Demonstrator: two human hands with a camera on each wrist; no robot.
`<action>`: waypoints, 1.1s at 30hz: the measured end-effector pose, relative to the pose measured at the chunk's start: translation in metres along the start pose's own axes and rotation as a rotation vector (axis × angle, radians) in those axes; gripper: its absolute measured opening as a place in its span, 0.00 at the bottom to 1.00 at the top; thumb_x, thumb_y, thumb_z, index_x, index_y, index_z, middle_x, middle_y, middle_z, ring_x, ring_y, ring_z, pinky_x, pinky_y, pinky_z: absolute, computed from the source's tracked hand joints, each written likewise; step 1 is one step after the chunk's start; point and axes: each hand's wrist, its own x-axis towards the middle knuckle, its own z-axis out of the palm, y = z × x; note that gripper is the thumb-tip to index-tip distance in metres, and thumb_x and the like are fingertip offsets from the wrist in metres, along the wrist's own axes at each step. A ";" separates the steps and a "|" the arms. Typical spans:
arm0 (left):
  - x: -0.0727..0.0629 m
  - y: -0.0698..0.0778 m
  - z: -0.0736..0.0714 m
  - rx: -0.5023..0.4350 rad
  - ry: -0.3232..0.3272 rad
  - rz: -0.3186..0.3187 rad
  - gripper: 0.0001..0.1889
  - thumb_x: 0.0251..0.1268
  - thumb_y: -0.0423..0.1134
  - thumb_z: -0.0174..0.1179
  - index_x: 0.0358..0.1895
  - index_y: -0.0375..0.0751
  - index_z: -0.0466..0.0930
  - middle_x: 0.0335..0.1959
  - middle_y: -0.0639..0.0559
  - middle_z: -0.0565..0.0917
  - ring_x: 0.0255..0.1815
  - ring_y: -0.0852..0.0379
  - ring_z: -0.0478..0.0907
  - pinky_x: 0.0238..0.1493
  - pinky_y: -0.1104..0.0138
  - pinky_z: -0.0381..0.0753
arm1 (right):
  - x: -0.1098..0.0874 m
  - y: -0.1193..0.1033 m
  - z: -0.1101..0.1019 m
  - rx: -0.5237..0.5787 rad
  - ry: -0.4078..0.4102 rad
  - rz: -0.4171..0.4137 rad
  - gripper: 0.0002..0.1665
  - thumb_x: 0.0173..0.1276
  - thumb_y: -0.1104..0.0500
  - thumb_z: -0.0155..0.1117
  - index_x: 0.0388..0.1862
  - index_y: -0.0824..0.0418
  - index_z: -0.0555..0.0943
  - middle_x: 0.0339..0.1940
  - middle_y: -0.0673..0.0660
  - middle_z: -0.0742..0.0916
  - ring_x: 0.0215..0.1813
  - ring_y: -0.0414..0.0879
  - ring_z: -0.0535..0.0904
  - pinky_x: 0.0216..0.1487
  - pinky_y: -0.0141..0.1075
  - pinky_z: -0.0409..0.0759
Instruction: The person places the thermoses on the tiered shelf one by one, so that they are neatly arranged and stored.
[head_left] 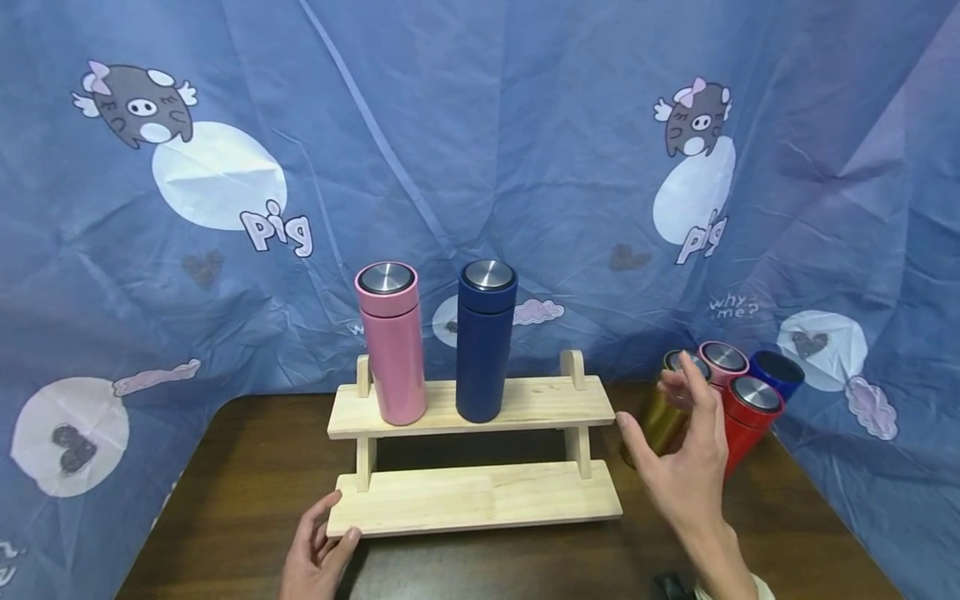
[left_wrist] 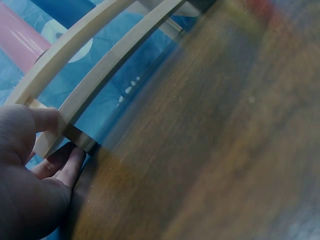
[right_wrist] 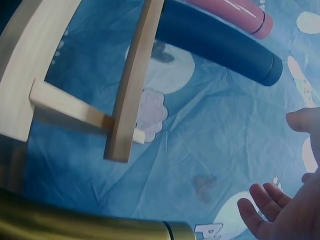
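A two-tier wooden rack (head_left: 480,500) stands on the table. On its upper shelf a pink thermos flask (head_left: 393,358) and a dark blue thermos flask (head_left: 483,358) stand upright. My left hand (head_left: 318,546) grips the left end of the lower shelf (left_wrist: 107,70), thumb on one face and fingers on the other. My right hand (head_left: 686,467) is raised in front of a gold flask (head_left: 656,421), thumb and fingers spread apart, holding nothing. In the right wrist view, the gold flask (right_wrist: 90,220) lies apart from the fingers (right_wrist: 262,207).
Right of the rack a red flask (head_left: 746,425), a second pink flask (head_left: 723,358) and a blue one (head_left: 776,372) stand close together beside the gold flask. A patterned blue cloth (head_left: 585,167) hangs behind the brown table (head_left: 225,492). A small dark object (head_left: 671,586) lies near the right wrist.
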 end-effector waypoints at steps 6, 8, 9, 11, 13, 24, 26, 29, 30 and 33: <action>0.000 -0.002 0.000 0.030 0.019 -0.034 0.32 0.71 0.32 0.77 0.74 0.45 0.75 0.49 0.65 0.90 0.50 0.69 0.88 0.51 0.77 0.85 | 0.005 0.006 -0.009 -0.040 0.020 0.039 0.58 0.55 0.69 0.83 0.85 0.63 0.69 0.62 0.74 0.82 0.64 0.35 0.78 0.68 0.23 0.73; 0.000 -0.002 0.000 0.031 0.021 -0.031 0.33 0.71 0.34 0.78 0.75 0.43 0.74 0.50 0.65 0.90 0.50 0.69 0.88 0.51 0.77 0.85 | 0.006 0.008 -0.012 -0.052 0.027 0.046 0.58 0.54 0.71 0.83 0.85 0.62 0.70 0.62 0.73 0.82 0.64 0.34 0.78 0.68 0.23 0.74; 0.000 -0.002 0.000 0.029 0.020 -0.025 0.33 0.71 0.34 0.78 0.75 0.41 0.74 0.50 0.64 0.90 0.50 0.69 0.88 0.51 0.77 0.85 | 0.007 0.010 -0.014 -0.059 0.030 0.046 0.57 0.55 0.71 0.83 0.85 0.62 0.70 0.61 0.74 0.83 0.63 0.34 0.78 0.68 0.23 0.74; -0.001 -0.003 0.000 0.038 0.019 -0.017 0.33 0.71 0.33 0.77 0.76 0.41 0.74 0.50 0.65 0.90 0.49 0.69 0.88 0.51 0.77 0.85 | 0.008 0.012 -0.017 -0.069 0.037 0.048 0.57 0.55 0.72 0.83 0.85 0.62 0.71 0.61 0.74 0.83 0.63 0.34 0.78 0.68 0.23 0.74; -0.001 -0.004 0.000 0.036 0.025 -0.020 0.32 0.71 0.31 0.77 0.75 0.43 0.74 0.48 0.67 0.90 0.49 0.69 0.88 0.50 0.77 0.85 | 0.009 0.014 -0.019 -0.078 0.042 0.052 0.57 0.55 0.73 0.83 0.84 0.62 0.71 0.60 0.74 0.83 0.62 0.34 0.78 0.68 0.22 0.73; -0.001 0.000 0.001 0.028 0.021 -0.044 0.34 0.72 0.32 0.76 0.77 0.40 0.73 0.51 0.57 0.91 0.49 0.68 0.88 0.50 0.78 0.84 | 0.015 0.022 -0.030 -0.139 0.033 0.108 0.56 0.59 0.73 0.81 0.86 0.58 0.70 0.61 0.74 0.83 0.62 0.28 0.75 0.65 0.20 0.71; 0.000 -0.004 0.001 0.014 0.026 -0.030 0.33 0.71 0.33 0.77 0.76 0.42 0.75 0.51 0.60 0.91 0.49 0.68 0.88 0.50 0.77 0.85 | 0.016 0.023 -0.034 -0.154 0.031 0.143 0.56 0.60 0.73 0.80 0.87 0.57 0.69 0.62 0.73 0.82 0.62 0.27 0.74 0.64 0.19 0.71; 0.001 -0.007 0.001 0.021 0.028 -0.019 0.32 0.71 0.31 0.77 0.75 0.44 0.75 0.49 0.64 0.91 0.49 0.68 0.88 0.50 0.77 0.85 | 0.018 0.025 -0.039 -0.166 0.048 0.170 0.56 0.61 0.73 0.80 0.87 0.55 0.69 0.62 0.72 0.82 0.63 0.27 0.73 0.63 0.19 0.71; 0.001 -0.008 0.001 0.020 0.031 -0.016 0.32 0.71 0.30 0.77 0.74 0.45 0.76 0.49 0.65 0.91 0.49 0.68 0.88 0.50 0.76 0.86 | 0.019 0.027 -0.040 -0.169 0.056 0.176 0.56 0.61 0.73 0.80 0.87 0.55 0.70 0.62 0.71 0.82 0.63 0.26 0.73 0.63 0.19 0.71; 0.002 -0.011 0.000 0.025 0.025 -0.003 0.32 0.71 0.27 0.75 0.75 0.45 0.75 0.48 0.67 0.91 0.48 0.68 0.88 0.50 0.76 0.86 | 0.021 0.031 -0.045 -0.184 0.082 0.183 0.55 0.60 0.73 0.81 0.86 0.56 0.71 0.61 0.70 0.82 0.61 0.25 0.74 0.63 0.19 0.72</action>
